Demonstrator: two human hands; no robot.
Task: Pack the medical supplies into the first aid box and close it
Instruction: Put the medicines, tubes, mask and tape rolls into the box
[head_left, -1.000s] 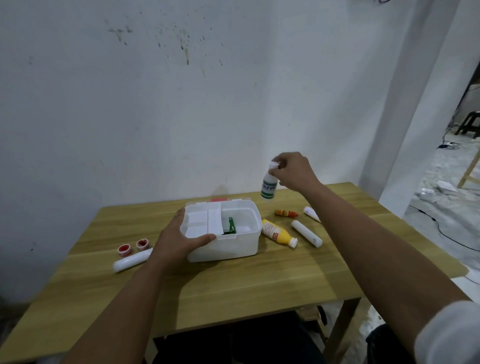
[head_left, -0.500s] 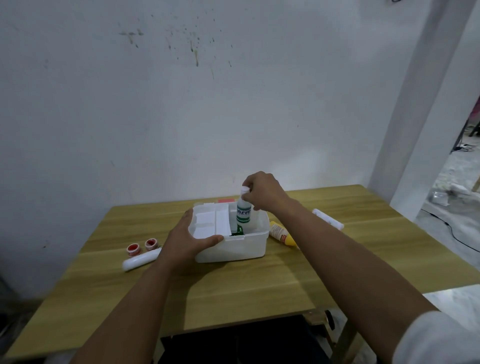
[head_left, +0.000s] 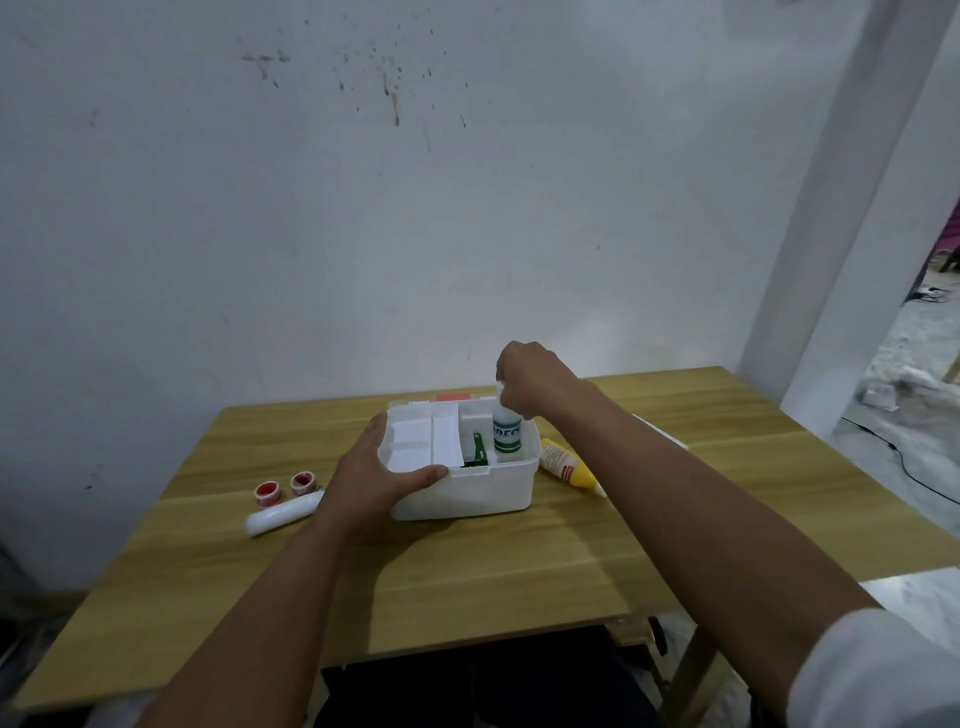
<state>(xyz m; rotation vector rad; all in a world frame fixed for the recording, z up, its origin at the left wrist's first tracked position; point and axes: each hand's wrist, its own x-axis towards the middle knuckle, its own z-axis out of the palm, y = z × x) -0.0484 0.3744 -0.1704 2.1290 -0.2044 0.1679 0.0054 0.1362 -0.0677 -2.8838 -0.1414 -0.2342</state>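
Note:
The white first aid box (head_left: 467, 491) stands open on the wooden table (head_left: 519, 571). My left hand (head_left: 374, 475) grips its front left rim. My right hand (head_left: 530, 382) holds the top of a white bottle with a green label (head_left: 506, 434), which stands upright inside the box's right compartment. A small green item (head_left: 478, 452) lies in the box beside it. A white inner tray (head_left: 426, 441) fills the box's left part.
Right of the box lies a yellow bottle (head_left: 566, 462). Left of it lie two red-and-white tape rolls (head_left: 283, 486) and a white tube (head_left: 283, 512). A white item (head_left: 675, 441) shows behind my right forearm. A wall stands behind the table.
My right hand carried the white bottle from above the table's right side leftward and down into the box. My left hand stayed on the box.

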